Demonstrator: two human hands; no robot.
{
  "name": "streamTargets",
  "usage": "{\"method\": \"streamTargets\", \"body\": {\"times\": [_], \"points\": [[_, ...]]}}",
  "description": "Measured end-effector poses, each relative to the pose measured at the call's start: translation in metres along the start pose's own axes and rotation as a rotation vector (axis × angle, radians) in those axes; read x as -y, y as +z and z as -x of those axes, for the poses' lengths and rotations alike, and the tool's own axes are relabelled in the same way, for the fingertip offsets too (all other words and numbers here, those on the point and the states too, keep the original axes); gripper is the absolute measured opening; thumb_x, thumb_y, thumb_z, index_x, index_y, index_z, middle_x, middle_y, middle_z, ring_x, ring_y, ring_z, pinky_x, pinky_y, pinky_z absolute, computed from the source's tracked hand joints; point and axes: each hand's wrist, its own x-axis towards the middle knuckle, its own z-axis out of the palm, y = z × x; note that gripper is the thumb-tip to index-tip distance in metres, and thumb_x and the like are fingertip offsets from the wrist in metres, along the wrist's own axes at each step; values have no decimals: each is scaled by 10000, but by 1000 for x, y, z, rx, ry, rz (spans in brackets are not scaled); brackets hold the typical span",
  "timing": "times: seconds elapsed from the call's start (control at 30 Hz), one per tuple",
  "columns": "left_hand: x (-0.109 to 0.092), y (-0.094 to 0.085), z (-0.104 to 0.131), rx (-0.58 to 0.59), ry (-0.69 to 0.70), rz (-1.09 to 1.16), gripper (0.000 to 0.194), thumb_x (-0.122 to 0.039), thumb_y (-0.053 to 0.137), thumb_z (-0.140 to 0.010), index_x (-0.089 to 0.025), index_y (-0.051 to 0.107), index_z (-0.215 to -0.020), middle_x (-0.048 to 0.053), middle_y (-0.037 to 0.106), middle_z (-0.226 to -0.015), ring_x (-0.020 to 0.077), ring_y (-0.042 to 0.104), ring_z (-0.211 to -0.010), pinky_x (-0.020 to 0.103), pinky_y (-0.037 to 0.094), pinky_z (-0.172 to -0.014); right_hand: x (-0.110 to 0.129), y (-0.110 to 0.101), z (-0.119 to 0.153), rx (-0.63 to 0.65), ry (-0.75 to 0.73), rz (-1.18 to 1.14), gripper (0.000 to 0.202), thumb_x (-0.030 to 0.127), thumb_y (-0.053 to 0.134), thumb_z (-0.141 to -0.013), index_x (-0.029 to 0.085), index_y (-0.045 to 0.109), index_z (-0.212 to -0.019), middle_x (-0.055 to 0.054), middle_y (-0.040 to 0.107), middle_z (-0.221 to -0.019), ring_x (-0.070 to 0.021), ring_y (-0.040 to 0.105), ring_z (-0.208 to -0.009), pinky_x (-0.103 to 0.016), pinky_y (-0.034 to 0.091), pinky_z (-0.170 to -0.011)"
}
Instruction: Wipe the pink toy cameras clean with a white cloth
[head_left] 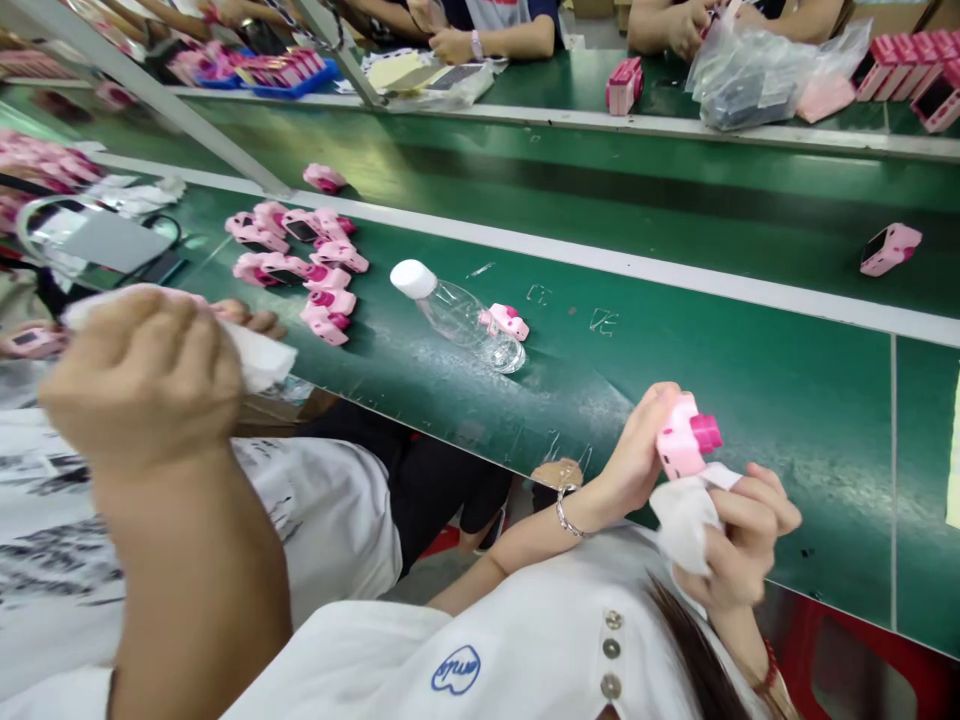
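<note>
My left hand (634,450), with a silver bracelet at the wrist, grips a pink toy camera (679,445) by its side. The camera's darker pink lens barrel points right. My right hand (742,535) has its fingers closed round a crumpled white wiping cloth (686,515). One end of the cloth is against or just below the camera's lower edge; I cannot tell whether they touch. Farther left on the green bench, a clear plastic bottle (457,312) with a white cap lies on its side. Just behind it is another pink toy camera (511,321).
At left, a co-worker's blurred fist (150,370) holds a white cloth. Several pink toy cameras (300,250) cluster on the green bench (750,340). A single camera (890,248) lies beyond the white rail (600,262). A slanted metal post (172,110) rises at left. People sit opposite.
</note>
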Motion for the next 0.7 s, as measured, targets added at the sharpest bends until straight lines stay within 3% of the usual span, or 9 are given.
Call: {"method": "streamTargets", "body": {"times": [0.07,0.1,0.17,0.23,0.3,0.4,0.57,0.63,0.7], "points": [[2,-5,7,101,69,-230,542,-587,845,-689,-207,617,-1003,44,624,-1083,139,571,-908,215,461,-707,-4,11,-5,-188,-277,111,103,251,673,-827,275,601,-757,-17,534,-844,-203,532,-836,-423,480,-858],[1,-8,10,189,74,-349,598,-537,877,-672,-216,629,-1111,71,627,-1196,164,588,-979,217,477,-714,-5,16,-9,-326,-284,107,72,232,653,-848,271,620,-798,-21,526,-854,-202,546,-825,-411,487,-822],[-4,-15,13,330,54,-551,849,-431,943,-603,-248,571,-1344,107,585,-1369,203,614,-1043,221,500,-680,-3,23,-17,-536,-23,25,54,273,616,-903,247,655,-877,-28,536,-864,-201,575,-790,-393,491,-775],[-10,-21,13,348,77,-680,1005,-387,970,-562,-255,513,-1447,119,592,-1397,220,646,-1036,235,524,-678,1,26,-25,-619,333,-73,153,360,629,-917,217,680,-940,-40,595,-891,-206,600,-790,-384,495,-780],[-14,-26,9,316,184,-763,925,-387,954,-602,-234,554,-1422,112,641,-1359,239,666,-1092,272,558,-790,3,25,-30,-582,586,-169,253,432,659,-896,199,690,-989,-51,654,-946,-209,620,-833,-364,499,-797],[-17,-34,4,313,389,-889,733,-359,916,-682,-214,622,-1338,99,671,-1356,247,652,-1224,337,523,-1041,0,19,-35,-452,753,-257,344,492,701,-849,187,707,-1007,-56,690,-989,-201,635,-864,-332,503,-788],[-21,-44,2,347,584,-1096,666,-341,872,-743,-199,610,-1339,104,675,-1370,237,624,-1307,353,479,-1150,-10,3,-40,-495,683,-274,397,483,829,-717,189,714,-956,-20,681,-880,-172,610,-735,-317,510,-707],[-20,-45,2,358,613,-1135,644,-311,855,-766,-186,600,-1345,108,671,-1375,231,622,-1312,344,482,-1152,-12,-3,-44,-384,627,-259,382,458,864,-674,188,722,-904,-11,670,-838,-172,612,-732,-316,516,-712],[-19,-45,3,364,630,-1165,616,-216,835,-771,-163,595,-1336,117,661,-1387,227,622,-1310,323,486,-1148,-12,-6,-50,-137,588,-202,357,429,871,-667,197,736,-903,-14,676,-848,-181,624,-767,-319,523,-737]]}}
